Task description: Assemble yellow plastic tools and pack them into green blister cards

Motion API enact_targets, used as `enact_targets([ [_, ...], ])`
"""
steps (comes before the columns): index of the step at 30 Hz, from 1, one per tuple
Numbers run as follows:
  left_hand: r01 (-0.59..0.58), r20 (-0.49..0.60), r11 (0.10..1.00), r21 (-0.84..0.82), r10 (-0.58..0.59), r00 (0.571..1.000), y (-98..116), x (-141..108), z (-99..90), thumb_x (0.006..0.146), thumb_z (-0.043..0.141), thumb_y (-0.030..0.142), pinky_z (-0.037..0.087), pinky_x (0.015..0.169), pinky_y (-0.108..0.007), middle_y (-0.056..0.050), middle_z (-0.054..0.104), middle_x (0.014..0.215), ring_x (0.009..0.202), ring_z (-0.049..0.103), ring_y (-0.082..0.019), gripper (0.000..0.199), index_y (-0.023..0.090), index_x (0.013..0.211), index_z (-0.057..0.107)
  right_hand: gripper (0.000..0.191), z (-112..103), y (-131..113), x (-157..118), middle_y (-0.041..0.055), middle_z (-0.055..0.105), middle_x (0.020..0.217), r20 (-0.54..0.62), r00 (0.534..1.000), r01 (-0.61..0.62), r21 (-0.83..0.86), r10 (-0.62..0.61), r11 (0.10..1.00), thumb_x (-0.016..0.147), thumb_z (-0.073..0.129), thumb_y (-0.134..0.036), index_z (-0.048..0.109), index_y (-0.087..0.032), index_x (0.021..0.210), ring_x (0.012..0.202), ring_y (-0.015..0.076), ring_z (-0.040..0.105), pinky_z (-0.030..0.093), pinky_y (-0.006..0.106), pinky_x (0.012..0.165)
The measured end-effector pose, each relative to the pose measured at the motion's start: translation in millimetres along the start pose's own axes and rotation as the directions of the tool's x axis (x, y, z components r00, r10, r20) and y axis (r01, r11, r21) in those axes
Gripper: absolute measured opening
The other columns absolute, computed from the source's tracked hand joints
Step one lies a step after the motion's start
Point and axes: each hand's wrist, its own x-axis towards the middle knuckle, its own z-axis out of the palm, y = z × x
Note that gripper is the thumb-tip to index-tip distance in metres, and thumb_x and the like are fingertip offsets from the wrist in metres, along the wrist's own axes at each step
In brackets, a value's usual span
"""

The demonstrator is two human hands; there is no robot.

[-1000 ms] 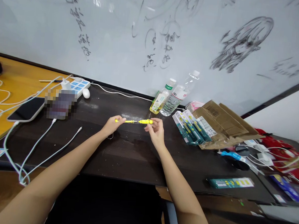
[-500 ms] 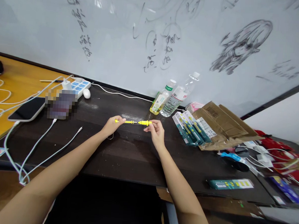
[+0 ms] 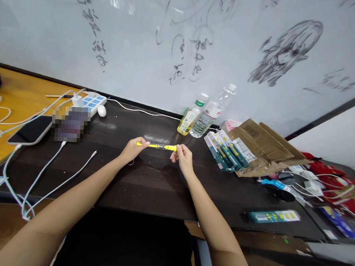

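Both hands are over the dark table, holding a slim yellow pen-like tool level between them. Its ends are yellow, and the middle looks clear with darker parts inside. My left hand is closed around the left end, and a short yellow tip shows past the fingers. At the other end, my right hand pinches the thicker yellow piece between thumb and fingers. Its remaining fingers are curled below. Whether the right piece is a separate cap or sleeve I cannot tell.
A juice bottle and a water bottle stand by the whiteboard. Right of them are green boxes and an open cardboard carton. Another green box lies nearer. Phones, cables and a power strip are left.
My right hand has shifted slightly left, toward my left hand. The yellow right-hand piece sits closer to the rest of the tool, and the metal between them shows less.
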Motion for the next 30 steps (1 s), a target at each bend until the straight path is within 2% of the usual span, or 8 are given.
enact_targets([
  [5, -0.047, 0.053, 0.998, 0.032, 0.045, 0.998, 1, -2, 0.7, 0.079, 0.055, 0.048, 0.032, 0.062, -0.022, 0.003, 0.050, 0.064, 0.061, 0.043, -0.011, 0.033, 0.017, 0.067, 0.053, 0.059, -3, 2, 0, -0.0015, 0.047, 0.036, 0.017, 0.997, -0.071, -0.159, 0.075, 0.985, 0.083, 0.043, -0.066, 0.040, -0.020, 0.047, 0.030, 0.0071, 0.038, 0.029, 0.020, 0.035],
  [9, -0.060, 0.061, 0.997, 0.047, 0.057, 0.996, 1, -2, 1.7, 0.080, 0.055, 0.048, 0.033, 0.062, -0.022, 0.003, 0.051, 0.065, 0.062, 0.044, -0.011, 0.033, 0.017, 0.068, 0.054, 0.073, -5, 2, 0, -0.0019, 0.033, 0.028, -0.021, 0.993, -0.120, -0.275, 0.119, 0.954, 0.085, 0.028, -0.071, 0.034, -0.021, 0.033, 0.028, 0.0060, 0.033, 0.030, 0.021, 0.037],
  [11, -0.056, 0.056, 0.997, 0.050, 0.053, 0.997, 1, -2, 1.8, 0.079, 0.055, 0.049, 0.033, 0.062, -0.022, 0.003, 0.051, 0.064, 0.062, 0.044, -0.011, 0.034, 0.017, 0.068, 0.054, 0.075, -5, 2, -1, -0.0017, 0.033, 0.029, -0.034, 0.991, -0.135, -0.287, 0.131, 0.948, 0.085, 0.021, -0.072, 0.033, -0.020, 0.033, 0.028, 0.0057, 0.034, 0.031, 0.021, 0.037],
  [13, -0.048, 0.050, 0.998, 0.048, 0.046, 0.998, 1, -1, 1.4, 0.080, 0.055, 0.050, 0.034, 0.062, -0.022, 0.003, 0.051, 0.064, 0.062, 0.044, -0.011, 0.035, 0.017, 0.067, 0.053, 0.072, -5, 1, 0, -0.0017, 0.037, 0.032, -0.053, 0.989, -0.149, -0.258, 0.140, 0.955, 0.085, 0.021, -0.071, 0.036, -0.020, 0.037, 0.029, 0.0055, 0.035, 0.030, 0.020, 0.035],
  [16, -0.038, 0.020, 0.998, 0.048, 0.037, 0.999, -1, 0, 0.4, 0.079, 0.055, 0.051, 0.035, 0.062, -0.023, 0.003, 0.053, 0.065, 0.062, 0.046, -0.011, 0.036, 0.017, 0.068, 0.054, 0.056, -5, -2, 2, -0.0042, 0.048, 0.043, -0.078, 0.990, -0.127, -0.097, 0.120, 0.987, 0.084, 0.034, -0.068, 0.047, -0.019, 0.059, 0.032, 0.0060, 0.039, 0.030, 0.018, 0.031],
  [19, -0.031, -0.034, 0.998, 0.050, 0.033, 0.999, -3, 2, -0.5, 0.078, 0.056, 0.051, 0.036, 0.062, -0.023, 0.003, 0.055, 0.066, 0.063, 0.048, -0.012, 0.035, 0.017, 0.070, 0.056, 0.038, -7, -4, 5, -0.0059, 0.057, 0.056, -0.038, 0.995, -0.092, 0.096, 0.096, 0.991, 0.077, 0.056, -0.058, 0.049, -0.021, 0.078, 0.041, 0.0076, 0.050, 0.043, 0.018, 0.036],
  [23, -0.032, -0.065, 0.998, 0.048, 0.035, 0.997, -2, 2, -0.6, 0.076, 0.058, 0.051, 0.036, 0.060, -0.023, 0.002, 0.056, 0.067, 0.062, 0.048, -0.012, 0.034, 0.017, 0.071, 0.058, 0.034, -10, -3, 8, -0.0028, 0.063, 0.072, 0.019, 0.996, -0.087, 0.205, 0.085, 0.975, 0.070, 0.070, -0.046, 0.053, -0.021, 0.086, 0.061, 0.0108, 0.063, 0.057, 0.024, 0.054],
  [30, -0.019, -0.093, 1.000, 0.011, 0.020, 0.995, 2, -1, 0.0, 0.072, 0.064, 0.049, 0.037, 0.058, -0.023, 0.002, 0.056, 0.065, 0.060, 0.049, -0.011, 0.033, 0.017, 0.072, 0.060, 0.032, -11, 2, 10, -0.0002, 0.066, 0.082, 0.037, 0.998, -0.048, 0.229, 0.041, 0.972, 0.070, 0.073, -0.042, 0.059, -0.020, 0.088, 0.069, 0.0118, 0.067, 0.060, 0.026, 0.063],
])
